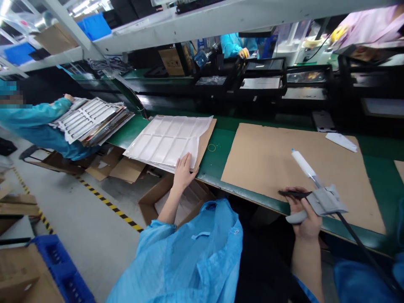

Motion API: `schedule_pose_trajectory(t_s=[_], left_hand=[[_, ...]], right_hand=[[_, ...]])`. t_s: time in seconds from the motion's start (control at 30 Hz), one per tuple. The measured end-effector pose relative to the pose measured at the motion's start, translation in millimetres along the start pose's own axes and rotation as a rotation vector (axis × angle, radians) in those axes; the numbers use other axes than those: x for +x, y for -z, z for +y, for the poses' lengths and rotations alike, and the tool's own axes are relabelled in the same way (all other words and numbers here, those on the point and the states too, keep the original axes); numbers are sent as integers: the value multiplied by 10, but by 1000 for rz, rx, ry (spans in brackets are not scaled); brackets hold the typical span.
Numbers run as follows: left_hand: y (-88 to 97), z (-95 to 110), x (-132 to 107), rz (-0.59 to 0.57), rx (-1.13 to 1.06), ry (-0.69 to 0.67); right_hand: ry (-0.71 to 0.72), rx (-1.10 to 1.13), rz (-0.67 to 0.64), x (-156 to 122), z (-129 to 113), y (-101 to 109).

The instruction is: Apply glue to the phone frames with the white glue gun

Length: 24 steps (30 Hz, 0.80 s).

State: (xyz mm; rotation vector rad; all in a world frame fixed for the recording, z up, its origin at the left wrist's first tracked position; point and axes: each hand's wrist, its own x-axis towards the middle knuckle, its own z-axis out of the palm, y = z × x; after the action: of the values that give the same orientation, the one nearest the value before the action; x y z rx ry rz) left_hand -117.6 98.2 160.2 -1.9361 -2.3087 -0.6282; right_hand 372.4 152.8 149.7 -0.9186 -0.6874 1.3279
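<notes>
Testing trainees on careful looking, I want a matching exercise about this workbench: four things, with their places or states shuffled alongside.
1. Left hand
2. Yellow loop
3. Right hand
4. Striped line

A. Holding a grey tool
B. On the floor
C. Touching the ridged white sheet
D. On the green tabletop, left of the cardboard sheet

Pairs: 1-C, 2-D, 3-A, 4-B.

A single head-worn camera looks forward and down, close above the blue jacket (176, 261); its wide view runs across the green bench (212, 164) to the white beam (195, 27), with floor (97, 223) at left.
</notes>
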Motion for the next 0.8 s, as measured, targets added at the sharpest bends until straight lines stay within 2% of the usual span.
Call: schedule_pose_trajectory(t_s=[0.13,0.27,0.33,0.43,0.53,0.63,0.67,0.73,0.8], left_hand=[[1,-45,28,7,-9,-31],[206,-36,-32,35,18,-26],[351,-74,-165,39,27,-40],[510,-181,-523,70,8,4],[488,-248,-949,249,-41,244],[326,-193,-1225,474,-209,611],[272,-156,-1257,490,-326,744],[213,-97,-1227,420,-573,956],[246,-101,-1091,305,-728,1052]], right_hand=[[-29,17,20,12,11,-6],[-11,24,3,18,29,-5],[-7,28,0,17,41,-4],[-25,27,19,18,59,-8],[-49,26,7,23,75,-25],[-50,33,2,33,96,-43],[-45,34,3,38,104,-47],[-39,38,4,47,121,-49],[-47,42,4,56,134,-47]])
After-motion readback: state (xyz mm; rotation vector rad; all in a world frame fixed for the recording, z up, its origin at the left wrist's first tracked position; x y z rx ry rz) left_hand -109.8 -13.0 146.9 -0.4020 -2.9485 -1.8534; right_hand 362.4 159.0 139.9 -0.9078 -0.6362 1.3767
